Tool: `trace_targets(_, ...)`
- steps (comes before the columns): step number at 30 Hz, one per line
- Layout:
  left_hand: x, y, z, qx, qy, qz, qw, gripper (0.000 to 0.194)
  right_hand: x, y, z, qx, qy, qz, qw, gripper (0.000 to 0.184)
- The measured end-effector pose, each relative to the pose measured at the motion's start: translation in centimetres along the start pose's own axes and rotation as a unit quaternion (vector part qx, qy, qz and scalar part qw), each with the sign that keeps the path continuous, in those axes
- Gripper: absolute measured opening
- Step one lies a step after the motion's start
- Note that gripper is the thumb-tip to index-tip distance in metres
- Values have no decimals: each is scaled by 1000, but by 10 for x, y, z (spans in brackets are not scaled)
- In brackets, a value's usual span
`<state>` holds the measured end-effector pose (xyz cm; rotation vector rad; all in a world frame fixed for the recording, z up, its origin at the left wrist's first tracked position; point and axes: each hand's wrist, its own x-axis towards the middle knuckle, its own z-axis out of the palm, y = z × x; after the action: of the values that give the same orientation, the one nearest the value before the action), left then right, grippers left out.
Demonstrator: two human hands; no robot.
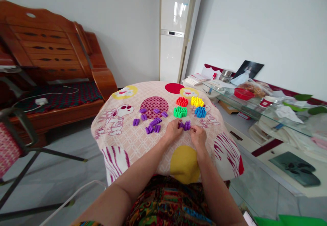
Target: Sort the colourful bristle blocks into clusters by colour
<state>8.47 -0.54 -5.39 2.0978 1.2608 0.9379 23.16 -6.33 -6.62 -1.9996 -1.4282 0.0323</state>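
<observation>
My left hand (173, 130) is closed at its fingertips on a small purple plastic piece (181, 125), at the left side of a small cluster of upright purple pieces (187, 125). On the cluster's right side is my right hand (198, 136), its fingers curled together; whatever is between them is too small to make out. Loose purple pieces (154, 122) shaped like short joined tubes lie scattered to the left. Just beyond my hands stand tight groups of similar pieces: green (180, 112), blue (200, 112), red (182, 101) and yellow (197, 101).
A patterned cloth covers the round table (138, 140). To the right, a glass-topped cabinet (276, 113) holds a red bowl (244, 93), a paper cup (266, 101) and papers. A wooden bench (51, 52) and a folding chair (28, 134) stand at the left.
</observation>
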Motion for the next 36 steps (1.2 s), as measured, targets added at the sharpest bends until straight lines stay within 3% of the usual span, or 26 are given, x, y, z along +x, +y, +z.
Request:
trace_targets(7,3,3,-8,33,89,15,995,37,0,-3,-1,0,-6,14,1000,29)
trace_targets(13,4,4,-7,59,54,29,996,33,0,-4,-2,5,-7,14,1000,29)
trace_targets(20,6,6,-2,48,9,2,999,36,0,-3,-1,-7,-7,6,1000,30)
trace_targets(29,6,6,1,49,-9,17,999,26,0,-4,-2,-4,-11,8,1000,29)
trace_targets(33,6,3,2,30,4,17,999,29,1,-3,-2,-11,-15,10,1000,29)
trace_targets(36,13,-6,-11,30,42,16,999,30,1,-2,-1,-8,-16,12,1000,28)
